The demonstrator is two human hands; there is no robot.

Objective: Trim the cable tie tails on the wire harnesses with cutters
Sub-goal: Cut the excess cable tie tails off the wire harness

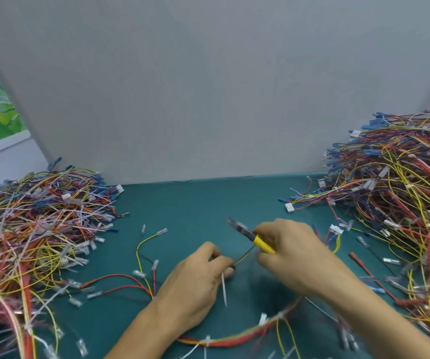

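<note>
Cutters [250,235] blurry in right hand [295,255]

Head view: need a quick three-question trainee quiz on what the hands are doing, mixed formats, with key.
1. True or false: the right hand holds the yellow-handled cutters.
2. The white cable tie tail juts out from the fingers of: A the left hand; B the right hand; C neither hand.
3. Fill in (toward / away from): the cutters' tip points ___ the tail.

Key: 1 true. 2 A; that hand pinches the harness wire at the tie. 3 away from.
</note>
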